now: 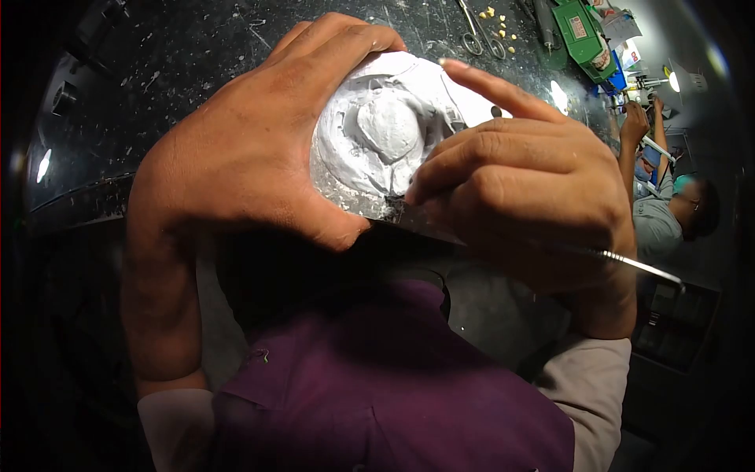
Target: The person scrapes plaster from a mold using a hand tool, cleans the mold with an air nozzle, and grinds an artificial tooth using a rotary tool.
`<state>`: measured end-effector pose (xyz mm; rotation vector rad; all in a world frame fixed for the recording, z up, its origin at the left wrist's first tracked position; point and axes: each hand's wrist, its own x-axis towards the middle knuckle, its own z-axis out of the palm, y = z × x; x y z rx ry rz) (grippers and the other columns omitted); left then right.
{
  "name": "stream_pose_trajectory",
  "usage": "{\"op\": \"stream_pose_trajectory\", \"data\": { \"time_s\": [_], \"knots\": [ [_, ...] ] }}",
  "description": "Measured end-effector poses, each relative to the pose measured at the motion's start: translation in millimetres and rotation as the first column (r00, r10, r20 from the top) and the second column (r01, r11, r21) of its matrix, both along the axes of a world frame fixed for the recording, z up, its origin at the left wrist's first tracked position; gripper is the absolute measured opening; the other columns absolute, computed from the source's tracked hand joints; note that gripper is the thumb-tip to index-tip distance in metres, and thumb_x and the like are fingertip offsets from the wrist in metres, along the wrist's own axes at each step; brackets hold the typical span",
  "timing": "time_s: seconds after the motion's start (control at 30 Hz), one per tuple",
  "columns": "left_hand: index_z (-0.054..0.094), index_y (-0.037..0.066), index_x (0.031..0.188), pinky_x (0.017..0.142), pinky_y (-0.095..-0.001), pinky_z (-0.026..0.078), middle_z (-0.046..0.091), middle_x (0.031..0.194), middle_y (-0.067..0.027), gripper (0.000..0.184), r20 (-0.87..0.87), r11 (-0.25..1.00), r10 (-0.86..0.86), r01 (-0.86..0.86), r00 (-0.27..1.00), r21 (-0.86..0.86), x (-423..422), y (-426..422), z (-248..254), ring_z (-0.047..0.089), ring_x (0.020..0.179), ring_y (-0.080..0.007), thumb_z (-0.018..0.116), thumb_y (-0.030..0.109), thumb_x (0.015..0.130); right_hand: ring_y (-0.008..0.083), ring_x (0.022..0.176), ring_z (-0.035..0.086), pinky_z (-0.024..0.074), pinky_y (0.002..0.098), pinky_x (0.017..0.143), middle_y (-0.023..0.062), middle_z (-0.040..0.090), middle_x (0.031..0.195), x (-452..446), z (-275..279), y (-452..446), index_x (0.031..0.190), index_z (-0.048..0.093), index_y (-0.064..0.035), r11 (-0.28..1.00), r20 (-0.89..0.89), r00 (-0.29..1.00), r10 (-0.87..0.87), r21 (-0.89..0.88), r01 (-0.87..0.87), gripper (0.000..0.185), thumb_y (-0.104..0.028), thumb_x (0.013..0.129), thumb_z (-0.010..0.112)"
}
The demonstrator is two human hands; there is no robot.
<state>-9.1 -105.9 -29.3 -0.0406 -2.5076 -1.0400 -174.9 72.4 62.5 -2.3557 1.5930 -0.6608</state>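
A person's two bare hands work at the near edge of a black, white-speckled bench [189,47]. Between them, near the middle of the scene, sits a rounded white plaster-like cast [389,130] with a raised dome at its centre and an uneven rim around it. The left hand [244,134] is spread wide and curved around the cast's left side, holding it, fingers along the far rim; whether the thumb touches is unclear. The right hand [527,173] pinches a slim silver metal hand tool [629,262] with a ridged handle, its index finger extended over the cast's far right. One bent end points out to the right; the working end is hidden, so contact cannot be confirmed. The step appears to be detail work on the cast's right side; the next move seems to call for a steady left hand and light, controlled strokes. Farther off lie ring-handled silver scissors [469,17], small pale-yellow pieces [491,12] and a green box [578,51]. At far right, a co-worker in grey [659,224] raises an arm.
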Motion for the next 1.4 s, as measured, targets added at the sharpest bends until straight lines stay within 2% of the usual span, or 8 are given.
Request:
{"op": "stream_pose_trajectory", "data": {
  "time_s": [0.17, 0.37, 0.57, 0.63, 0.73, 0.93, 1.13, 1.4],
  "knots": [
    [0.046, 0.001, 0.145, 0.112, -0.0408, 0.041, 0.051, 0.138, -0.0151, 0.112, 0.028, 0.998, 0.060, -0.060, 0.998, 0.000, -1.9, 5.2, 5.1, 0.050, 0.133, -0.0341, 0.086, 0.030, 0.044, 0.0235, 0.084, 0.078, 0.0588, 0.0474, 0.094, 0.0061, 0.078, 0.088, -12.9, 4.4, -0.3, 0.081, 0.069, -0.0087, 0.992, 0.096, 0.995, 0.001, 0.123, -0.012, 0.010, -0.007, 0.078, 0.078],
    [0.045, 0.001, 0.146, 0.112, -0.0411, 0.041, 0.050, 0.138, -0.0158, 0.112, 0.044, 0.999, 0.026, -0.025, 0.999, -0.020, -1.9, 4.4, 5.3, 0.050, 0.132, -0.0335, 0.085, 0.030, 0.045, 0.0234, 0.084, 0.078, 0.0611, 0.0454, 0.091, 0.0091, 0.078, 0.090, -12.5, -5.8, -1.0, 0.084, 0.070, -0.0073, 0.997, 0.025, 0.997, 0.070, -0.039, -0.069, 0.011, -0.007, 0.079, 0.080],
    [0.045, 0.000, 0.146, 0.112, -0.0417, 0.041, 0.050, 0.139, -0.0169, 0.115, -0.199, 0.998, -0.053, 0.048, 0.979, -0.028, 0.5, 8.6, 7.3, 0.049, 0.132, -0.0348, 0.086, 0.032, 0.043, 0.0233, 0.084, 0.078, 0.0610, 0.0462, 0.091, 0.0093, 0.078, 0.090, -20.7, -1.5, -7.5, 0.083, 0.069, -0.0074, 0.995, 0.098, 0.992, 0.073, 0.053, -0.079, 0.011, -0.007, 0.081, 0.080],
    [0.045, 0.000, 0.146, 0.111, -0.0416, 0.041, 0.050, 0.139, -0.0178, 0.116, 0.018, 0.998, -0.015, 0.016, 1.000, -0.054, 0.4, -2.6, 5.1, 0.050, 0.132, -0.0351, 0.087, 0.032, 0.043, 0.0229, 0.084, 0.078, 0.0609, 0.0463, 0.090, 0.0092, 0.078, 0.090, -23.1, -1.9, -9.9, 0.083, 0.069, -0.0075, 0.989, 0.193, 0.979, 0.071, 0.116, -0.094, 0.011, -0.007, 0.081, 0.080],
    [0.045, 0.000, 0.147, 0.111, -0.0416, 0.042, 0.049, 0.139, -0.0181, 0.118, -0.177, 0.994, -0.102, 0.107, 0.979, 0.023, -8.2, -5.5, -10.3, 0.050, 0.132, -0.0350, 0.088, 0.032, 0.042, 0.0227, 0.085, 0.078, 0.0607, 0.0460, 0.090, 0.0088, 0.079, 0.090, -19.8, -1.8, -10.2, 0.083, 0.069, -0.0080, 0.990, 0.132, 0.983, 0.127, 0.045, -0.134, 0.011, -0.008, 0.082, 0.080],
    [0.044, -0.001, 0.147, 0.111, -0.0412, 0.042, 0.049, 0.139, -0.0179, 0.118, 0.040, 0.999, -0.054, 0.054, 0.998, 0.004, -0.3, -5.6, 6.5, 0.050, 0.132, -0.0348, 0.087, 0.031, 0.042, 0.0222, 0.086, 0.078, 0.0603, 0.0484, 0.090, 0.0071, 0.078, 0.089, -15.9, -7.0, -11.1, 0.080, 0.069, -0.0078, 0.991, 0.100, 0.986, 0.134, -0.040, -0.130, 0.009, -0.009, 0.083, 0.078],
    [0.042, -0.002, 0.148, 0.112, -0.0415, 0.040, 0.049, 0.140, -0.0182, 0.119, 0.251, 0.999, -0.003, -0.007, 0.968, 0.037, 0.3, -4.7, 26.0, 0.049, 0.133, -0.0352, 0.087, 0.032, 0.044, 0.0208, 0.085, 0.077, 0.0543, 0.0531, 0.101, 0.0069, 0.077, 0.087, -12.3, -1.4, -12.7, 0.075, 0.068, -0.0080, 0.994, 0.070, 0.992, 0.104, 0.028, -0.107, 0.012, -0.008, 0.084, 0.076],
    [0.042, -0.002, 0.149, 0.114, -0.0427, 0.039, 0.048, 0.142, -0.0188, 0.119, 0.130, 0.999, -0.009, 0.014, 0.991, -0.036, 4.5, -11.9, 11.3, 0.047, 0.135, -0.0355, 0.088, 0.036, 0.046, 0.0252, 0.087, 0.077, 0.0331, 0.0587, 0.118, 0.0119, 0.077, 0.083, -33.5, 3.0, -31.4, 0.078, 0.070, -0.0059, 0.933, 0.331, 0.935, 0.126, 0.281, -0.225, 0.011, -0.008, 0.078, 0.081]
  ]
}}
